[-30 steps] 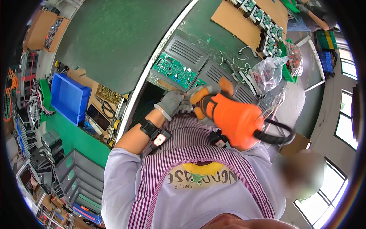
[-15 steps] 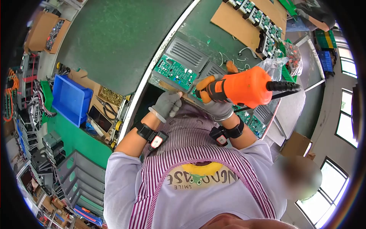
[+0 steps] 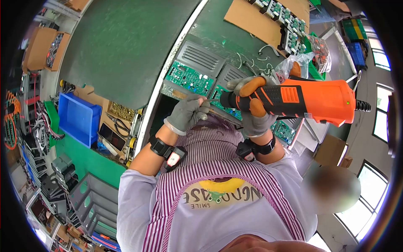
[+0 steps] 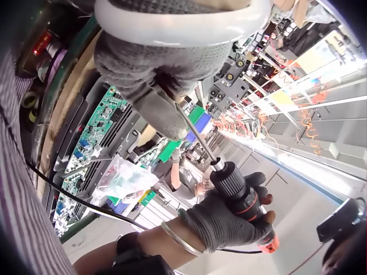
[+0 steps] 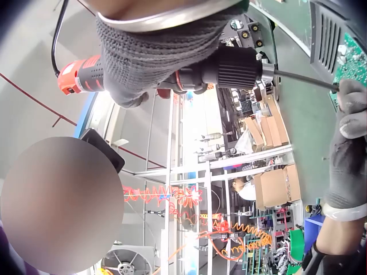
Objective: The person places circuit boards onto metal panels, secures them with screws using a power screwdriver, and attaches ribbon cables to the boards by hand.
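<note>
An orange and black electric screwdriver (image 3: 325, 101) lies roughly level in my right hand (image 3: 257, 124), whose gloved fingers wrap round its black front part. Its long thin bit (image 4: 198, 136) points toward my left hand (image 3: 184, 115). There the gloved left thumb and fingers pinch at the bit's tip; whatever small piece sits between them is hidden. Both hands are above the near edge of the bench, by a grey slotted cover (image 3: 200, 58) and a green circuit board (image 3: 188, 78). A second circuit board (image 3: 228, 105) lies partly under the screwdriver.
To the left are a blue bin (image 3: 77, 119), brass-coloured screws (image 3: 121, 111) and scissors (image 3: 121, 126). Board assemblies (image 3: 289, 31) stand on cardboard at the far right, near a clear plastic bag (image 3: 294, 65). A black cord (image 3: 363, 106) leaves the screwdriver's back end.
The screwdriver has swung up from pointing over my right forearm to lying level, its bit now at my left fingertips. My left hand has stayed near the bench edge and turned slightly.
</note>
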